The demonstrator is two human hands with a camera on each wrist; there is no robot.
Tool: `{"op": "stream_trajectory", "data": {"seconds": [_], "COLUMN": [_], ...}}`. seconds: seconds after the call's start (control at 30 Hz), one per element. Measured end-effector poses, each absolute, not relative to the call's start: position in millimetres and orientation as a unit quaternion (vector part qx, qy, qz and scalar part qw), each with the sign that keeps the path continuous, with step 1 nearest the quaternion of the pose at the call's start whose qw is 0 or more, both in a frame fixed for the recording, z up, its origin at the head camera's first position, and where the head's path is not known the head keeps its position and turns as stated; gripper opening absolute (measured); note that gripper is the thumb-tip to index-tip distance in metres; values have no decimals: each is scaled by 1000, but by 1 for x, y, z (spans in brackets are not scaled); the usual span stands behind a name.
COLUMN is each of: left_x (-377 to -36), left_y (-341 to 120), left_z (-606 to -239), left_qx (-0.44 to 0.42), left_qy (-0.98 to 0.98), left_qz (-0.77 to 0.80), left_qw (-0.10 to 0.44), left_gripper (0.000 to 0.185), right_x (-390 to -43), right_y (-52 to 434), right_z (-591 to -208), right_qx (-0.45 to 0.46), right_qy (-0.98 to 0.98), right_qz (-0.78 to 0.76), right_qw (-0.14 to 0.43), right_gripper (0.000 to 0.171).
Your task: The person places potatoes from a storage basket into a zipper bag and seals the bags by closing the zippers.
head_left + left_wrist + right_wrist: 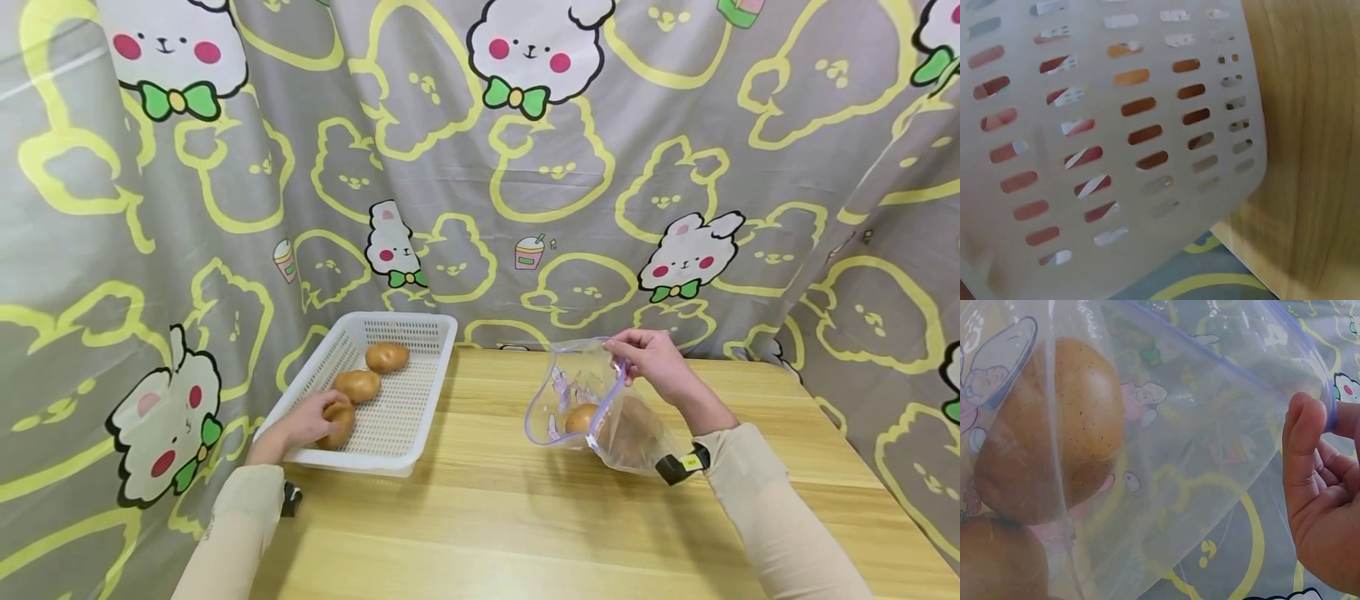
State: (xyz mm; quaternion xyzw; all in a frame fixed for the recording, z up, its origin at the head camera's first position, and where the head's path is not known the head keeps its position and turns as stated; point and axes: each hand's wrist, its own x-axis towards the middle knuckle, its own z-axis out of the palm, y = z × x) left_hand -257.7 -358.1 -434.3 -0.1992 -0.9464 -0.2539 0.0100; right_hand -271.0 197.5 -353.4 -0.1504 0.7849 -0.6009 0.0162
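Note:
My left hand [303, 419] reaches into a white plastic basket [435, 375], its fingers curled over the nearest potato [342, 426]. Two more potatoes lie beyond it in a row, a middle potato [357, 386] and a far potato [387, 357]. The left wrist view shows only the slotted basket wall [1104, 194], so that hand is hidden there. My right hand [651, 360] pinches the purple-edged rim of a clear zip bag [550, 385], whose mouth gapes towards the left. Inside the bag lie potatoes; the right wrist view shows a speckled potato [1079, 419] touching another potato [1000, 562].
The basket stands at the left on a wooden table [480, 517], close to the curtain. A grey patterned curtain [450, 192] hangs behind the table and along both sides. Table surface lies between the basket and the bag.

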Motion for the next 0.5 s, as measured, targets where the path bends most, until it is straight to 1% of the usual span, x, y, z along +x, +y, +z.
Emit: {"op": "stream_trajectory", "data": {"seconds": [0.3,0.5], "left_x": [-261,-264], "left_y": [-362,-364], "left_z": [-437,-442], "left_qx": [-132,-130], "left_qy": [-958,-955], "left_qz": [-254,-264], "left_qw": [-32,-38], "left_gripper": [47,51], "right_x": [-269,-269], "right_y": [197,197], "right_z": [-352,-352], "right_qx": [-152,-151], "right_qy": [786,785], "right_qz": [-599,-601], "right_qw": [16,15], "right_gripper": [31,30]}}
